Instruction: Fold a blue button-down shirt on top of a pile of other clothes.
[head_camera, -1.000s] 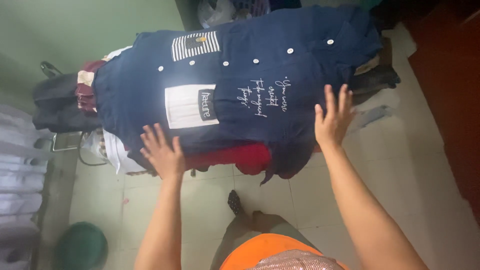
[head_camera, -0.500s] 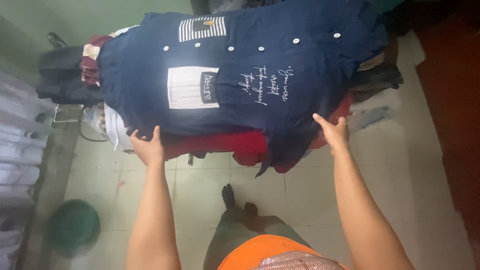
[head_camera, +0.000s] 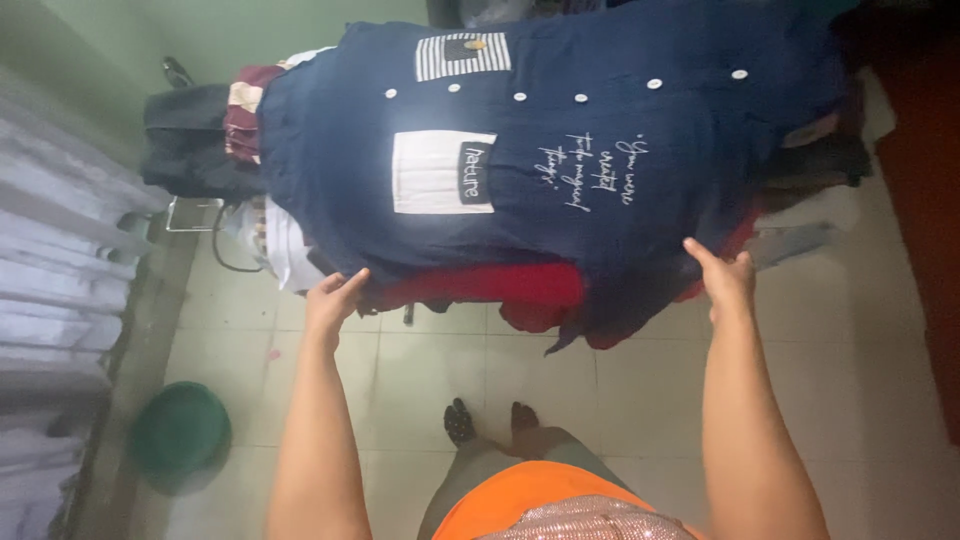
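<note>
A navy blue shirt (head_camera: 560, 170) with white buttons, a white patch, a striped patch and white stitched script lies spread on top of a heap of clothes. My left hand (head_camera: 333, 299) grips its near left edge, fingers curled under the cloth. My right hand (head_camera: 724, 277) pinches the near right edge of the same shirt. A red garment (head_camera: 490, 285) shows beneath the shirt between my two hands.
More clothes are piled at the left: a black garment (head_camera: 185, 150), a maroon one (head_camera: 243, 120) and white cloth (head_camera: 280, 250). A green basin (head_camera: 180, 435) sits on the tiled floor (head_camera: 620, 400) at lower left. Pale curtains (head_camera: 50, 290) hang along the left side. My feet stand below the heap.
Both hands moved from lying flat on the shirt back to its near edge and closed on it. The view has shifted, so the heap appears further right.
</note>
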